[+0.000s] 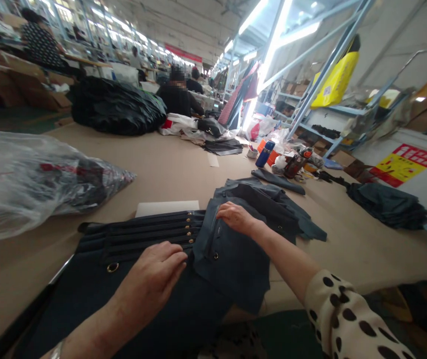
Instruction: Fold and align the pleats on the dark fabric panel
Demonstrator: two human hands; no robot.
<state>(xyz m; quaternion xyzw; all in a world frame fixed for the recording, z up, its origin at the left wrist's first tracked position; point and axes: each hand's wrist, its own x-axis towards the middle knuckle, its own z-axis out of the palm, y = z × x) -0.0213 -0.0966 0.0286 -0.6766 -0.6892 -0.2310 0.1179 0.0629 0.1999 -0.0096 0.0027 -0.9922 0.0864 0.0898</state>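
The big tan table (168, 164) carries everything, and the dark garment (153, 269) spread at its near edge serves as the landmark; to the left of the garment lies a clear plastic bag (30, 184) stuffed with dark pieces; far beyond it sits a heap of black fabric (118, 107), with seated people past that; to its right, well apart, a folded dark pile (388, 204) rests near the table's edge; just behind it a white card (166, 207) pokes out, and further back stands a blue bottle (264, 153) among small clutter. The garment itself looks like soft, fairly heavy woven cloth, limp rather than stiff, unlikely to slip on the board, though its stacked pleats with a row of brass studs (188, 230) would, I judge, shift if dragged; it is best taken by a folded edge or pressed flat. The left hand (153, 271) lies palm-down on the garment, fingers loosely spread, pinching nothing, just near of the studs; the right hand (235, 218) rests on the upper edge of the turned-over flap (231, 254), fingers curled together on the cloth; a true pinch I cannot tell.
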